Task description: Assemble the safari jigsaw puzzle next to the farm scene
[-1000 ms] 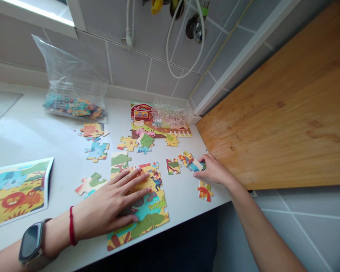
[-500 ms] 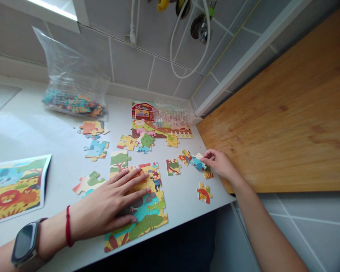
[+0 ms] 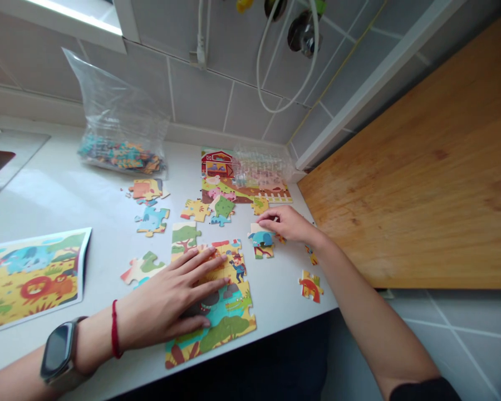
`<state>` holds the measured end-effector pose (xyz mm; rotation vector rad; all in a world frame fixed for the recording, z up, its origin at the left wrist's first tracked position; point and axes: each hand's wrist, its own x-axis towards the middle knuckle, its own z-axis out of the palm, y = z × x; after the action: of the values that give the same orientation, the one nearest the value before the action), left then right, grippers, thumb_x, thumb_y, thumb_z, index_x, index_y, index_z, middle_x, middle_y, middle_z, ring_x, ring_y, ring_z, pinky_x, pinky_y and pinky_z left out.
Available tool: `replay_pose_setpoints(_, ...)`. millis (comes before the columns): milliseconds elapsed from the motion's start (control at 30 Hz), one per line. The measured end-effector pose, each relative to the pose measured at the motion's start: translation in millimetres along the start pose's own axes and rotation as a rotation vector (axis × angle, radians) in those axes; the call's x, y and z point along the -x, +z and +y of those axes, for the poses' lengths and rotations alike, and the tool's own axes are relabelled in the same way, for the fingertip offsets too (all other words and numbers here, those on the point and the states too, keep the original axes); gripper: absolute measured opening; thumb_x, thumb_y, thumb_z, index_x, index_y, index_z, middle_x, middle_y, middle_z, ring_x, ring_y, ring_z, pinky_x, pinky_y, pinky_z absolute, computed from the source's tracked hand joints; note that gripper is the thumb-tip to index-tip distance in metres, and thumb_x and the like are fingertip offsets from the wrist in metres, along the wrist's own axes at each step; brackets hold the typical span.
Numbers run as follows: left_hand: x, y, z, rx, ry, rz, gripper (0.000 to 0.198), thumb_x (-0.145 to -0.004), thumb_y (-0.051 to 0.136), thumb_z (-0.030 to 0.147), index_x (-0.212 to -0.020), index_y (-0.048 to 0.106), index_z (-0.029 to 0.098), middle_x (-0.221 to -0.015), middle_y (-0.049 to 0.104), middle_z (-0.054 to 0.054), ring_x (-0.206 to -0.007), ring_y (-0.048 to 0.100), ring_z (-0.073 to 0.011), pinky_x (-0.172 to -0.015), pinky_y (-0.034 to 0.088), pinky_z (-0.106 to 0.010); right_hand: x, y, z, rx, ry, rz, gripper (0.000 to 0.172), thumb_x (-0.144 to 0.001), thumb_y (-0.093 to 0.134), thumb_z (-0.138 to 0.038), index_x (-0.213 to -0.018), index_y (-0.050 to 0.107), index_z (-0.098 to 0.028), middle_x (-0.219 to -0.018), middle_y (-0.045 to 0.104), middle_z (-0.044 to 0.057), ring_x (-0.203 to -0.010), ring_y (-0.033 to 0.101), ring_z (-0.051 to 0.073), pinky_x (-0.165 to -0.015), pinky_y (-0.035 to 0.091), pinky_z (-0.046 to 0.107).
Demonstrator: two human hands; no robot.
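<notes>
Carried leftward, a piece point(image 3: 261, 238) is being pinched by the right hand point(image 3: 290, 224). The puzzle point(image 3: 230, 323), right edge clear, is being covered by the left hand point(image 3: 173, 298).

Blue-printed piece point(image 3: 260, 238) beside unfinished puzzle point(image 3: 227, 331)

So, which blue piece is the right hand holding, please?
The white-topped piece, pinched by the right hand; another blue piece lies untouched, farther left.
</notes>
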<state>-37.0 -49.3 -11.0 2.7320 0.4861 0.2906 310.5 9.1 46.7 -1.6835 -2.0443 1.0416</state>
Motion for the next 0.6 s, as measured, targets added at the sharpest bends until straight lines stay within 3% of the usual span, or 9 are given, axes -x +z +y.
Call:
replay_pose_setpoints(200, -1, -2.1, 1, 0.036, -0.007, -0.017, 0.068, -0.100, 0.061, 0.058, -0.162, 0.042, 0.037, -0.172, 0.034, -0.005, -0.159, 0.030, -0.0376, -0.131, 0.024, -0.055, -35, 27, 4, -0.103, -0.042, -0.020, 0.021, -0.087, 0.067, -0.029, -0.093, 0.082, -0.015, -0.086, 0.080, 0.005, -0.074, 0.067, 0.016, -0.069, 0.049, 0.026)
replay_pose_setpoints(600, -1, -1.4, 1, 0.021, -0.004, -0.039, 0.067, -0.102, 0.056, 0.059, -0.163, 0.039, 0.036, -0.174, 0.029, -0.004, -0.160, 0.027, -0.0375, -0.131, 0.024, -0.056, -50, 35, 9, -0.196, -0.058, 0.054, 0.021, -0.087, 0.068, -0.031, -0.092, 0.081, -0.015, -0.083, 0.078, 0.004, -0.072, 0.064, 0.016, -0.069, 0.048, 0.027)
